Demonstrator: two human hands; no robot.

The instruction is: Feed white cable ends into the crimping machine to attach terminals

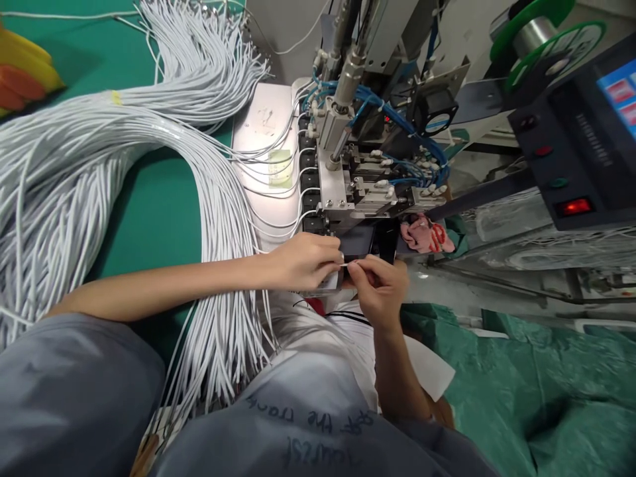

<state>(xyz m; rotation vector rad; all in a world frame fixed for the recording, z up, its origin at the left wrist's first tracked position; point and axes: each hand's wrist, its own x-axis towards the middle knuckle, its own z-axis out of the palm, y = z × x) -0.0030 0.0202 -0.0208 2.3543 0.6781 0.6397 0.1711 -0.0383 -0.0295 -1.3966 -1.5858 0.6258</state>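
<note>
Between my two hands stretches the short end of a white cable [344, 265]. My left hand [305, 260] pinches it from the left, thumb against fingers, just in front of the machine. From the other side, my right hand [380, 285] grips its tip with thumb and forefinger. A large bundle of white cables [218, 232] lies under my left forearm and bends across the table. Several single cables run from it into a row of black clamps [311, 179] on the machine [332, 182]. The fine detail of the cable tip is too small to make out.
A green table mat [159, 192] lies under the cables. At the right are a control box [581, 152] with a lit red switch and a green wire spool [539, 40]. A pink cloth [427, 233] sits beside the machine. Green sheeting [546, 377] covers the lower right.
</note>
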